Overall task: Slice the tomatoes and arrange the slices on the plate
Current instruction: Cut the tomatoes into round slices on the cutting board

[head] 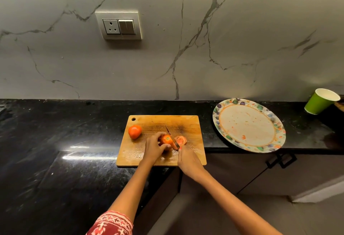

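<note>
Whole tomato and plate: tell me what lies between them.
Head view: between the whole tomato and plate lie the tomato being cut, knife, slices.

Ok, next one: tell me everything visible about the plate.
The plate is round and broad, off-white in the middle with an orange ring and a rim patterned in green, purple and orange shapes. It looks like ceramic or melamine; which one can't be told. It lies flat on the black counter, right of the board and apart from it, its near edge overhanging the counter's front. It holds no slices, only orange smears and specks. Neither hand touches it.
</note>
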Action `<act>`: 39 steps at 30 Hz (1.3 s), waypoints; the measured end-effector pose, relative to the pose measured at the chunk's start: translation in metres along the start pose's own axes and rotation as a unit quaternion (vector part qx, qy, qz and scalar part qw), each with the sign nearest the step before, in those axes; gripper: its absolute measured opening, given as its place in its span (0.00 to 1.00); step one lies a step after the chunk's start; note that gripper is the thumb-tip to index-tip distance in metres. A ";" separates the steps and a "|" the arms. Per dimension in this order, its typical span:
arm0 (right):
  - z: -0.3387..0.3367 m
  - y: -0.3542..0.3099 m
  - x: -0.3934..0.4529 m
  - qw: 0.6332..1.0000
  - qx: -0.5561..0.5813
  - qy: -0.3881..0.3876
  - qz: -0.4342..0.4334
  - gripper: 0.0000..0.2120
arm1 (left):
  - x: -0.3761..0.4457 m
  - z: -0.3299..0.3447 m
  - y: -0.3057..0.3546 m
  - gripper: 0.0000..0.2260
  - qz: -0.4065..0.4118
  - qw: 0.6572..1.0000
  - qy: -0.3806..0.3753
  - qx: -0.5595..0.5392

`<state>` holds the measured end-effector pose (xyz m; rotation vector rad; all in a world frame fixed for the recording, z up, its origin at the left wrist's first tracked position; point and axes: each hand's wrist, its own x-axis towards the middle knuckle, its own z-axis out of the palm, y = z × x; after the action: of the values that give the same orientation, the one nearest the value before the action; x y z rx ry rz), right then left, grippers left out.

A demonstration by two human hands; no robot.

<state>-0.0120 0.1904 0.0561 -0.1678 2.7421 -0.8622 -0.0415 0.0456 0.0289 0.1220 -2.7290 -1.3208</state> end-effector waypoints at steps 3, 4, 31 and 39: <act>0.004 -0.002 -0.001 1.000 0.003 0.000 -0.001 0.11 | 0.001 0.000 -0.002 0.19 -0.002 1.000 -0.009 -0.003; 0.004 -0.003 -0.001 1.000 0.004 0.002 -0.002 0.11 | 0.001 0.000 -0.003 0.19 -0.003 1.000 -0.010 -0.004; 0.005 -0.024 0.011 1.000 -0.007 0.000 0.030 0.14 | -0.001 0.003 -0.001 0.20 -0.003 1.000 0.011 -0.006; 0.017 -0.010 0.004 1.000 -0.002 0.005 0.010 0.15 | -0.001 0.002 -0.002 0.21 -0.013 1.000 0.026 -0.011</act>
<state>-0.0111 0.1719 0.0474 -0.1368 2.7495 -0.8540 -0.0408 0.0456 0.0258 0.1873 -2.6783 -1.3333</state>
